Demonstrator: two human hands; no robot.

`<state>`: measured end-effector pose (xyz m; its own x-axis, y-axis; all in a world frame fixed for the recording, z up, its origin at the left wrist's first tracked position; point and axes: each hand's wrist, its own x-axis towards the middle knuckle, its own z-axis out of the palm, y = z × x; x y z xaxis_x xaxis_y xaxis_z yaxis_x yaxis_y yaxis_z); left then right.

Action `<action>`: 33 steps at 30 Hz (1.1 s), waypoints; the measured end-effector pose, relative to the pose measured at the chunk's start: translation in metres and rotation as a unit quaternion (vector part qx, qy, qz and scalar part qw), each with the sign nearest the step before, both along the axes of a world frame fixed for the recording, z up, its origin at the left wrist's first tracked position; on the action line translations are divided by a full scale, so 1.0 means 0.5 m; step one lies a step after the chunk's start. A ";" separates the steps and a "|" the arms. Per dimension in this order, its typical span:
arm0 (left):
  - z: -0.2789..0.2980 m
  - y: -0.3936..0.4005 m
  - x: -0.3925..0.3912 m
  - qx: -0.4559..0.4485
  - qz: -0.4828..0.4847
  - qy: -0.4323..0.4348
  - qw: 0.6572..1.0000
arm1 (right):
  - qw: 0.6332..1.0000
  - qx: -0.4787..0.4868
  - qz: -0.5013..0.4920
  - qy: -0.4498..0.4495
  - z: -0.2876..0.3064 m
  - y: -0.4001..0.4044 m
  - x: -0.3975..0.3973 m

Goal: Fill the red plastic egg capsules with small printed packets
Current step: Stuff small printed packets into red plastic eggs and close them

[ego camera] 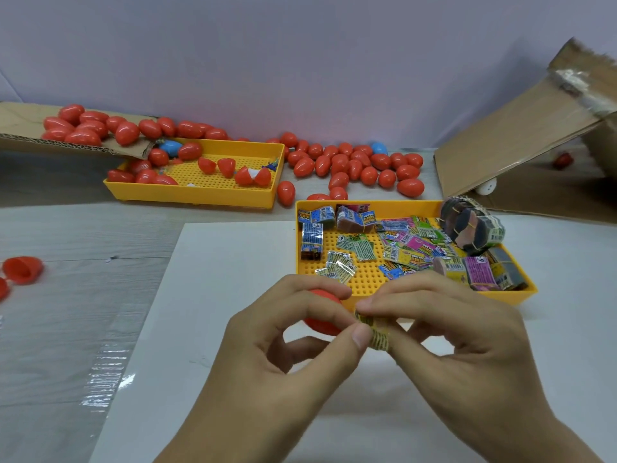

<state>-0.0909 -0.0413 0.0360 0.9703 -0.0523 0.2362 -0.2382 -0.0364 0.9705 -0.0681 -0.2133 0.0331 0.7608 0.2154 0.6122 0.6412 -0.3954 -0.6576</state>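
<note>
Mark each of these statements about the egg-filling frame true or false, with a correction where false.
1. Both hands pinch one small packet. True.
2. The left hand also holds a red capsule piece. True.
3. The packets lie in the far yellow tray. False: they lie in the near yellow tray; the far tray holds capsules.
4. Every egg on the table is red. False: a blue egg lies among them.
5. The right hand is empty. False: it pinches the packet.

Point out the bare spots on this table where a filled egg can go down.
Free: the white sheet left of the packet tray, in front of the egg tray, and the grey tabletop beyond the sheet's left edge. Crowded: the strip behind the packet tray, covered in loose red eggs, and the spot where both hands work.
</note>
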 end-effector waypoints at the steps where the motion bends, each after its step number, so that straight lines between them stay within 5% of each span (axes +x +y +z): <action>1: 0.002 -0.001 -0.001 0.007 0.000 -0.010 1.000 | 1.000 -0.002 -0.002 0.000 0.000 -0.001 0.001; 15: 0.005 0.004 -0.004 -0.006 -0.032 -0.013 0.999 | 0.977 0.171 0.053 0.112 0.001 0.000 -0.002; 33: 0.002 0.016 0.005 -0.020 -0.003 -0.018 1.000 | 0.996 0.082 0.036 0.014 0.005 -0.010 0.004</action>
<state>-0.0883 -0.0332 0.0369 0.9609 -0.0486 0.2727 -0.2728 0.0050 0.9621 -0.0660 -0.2184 0.0358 0.7640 0.1694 0.6226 0.6448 -0.2355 -0.7271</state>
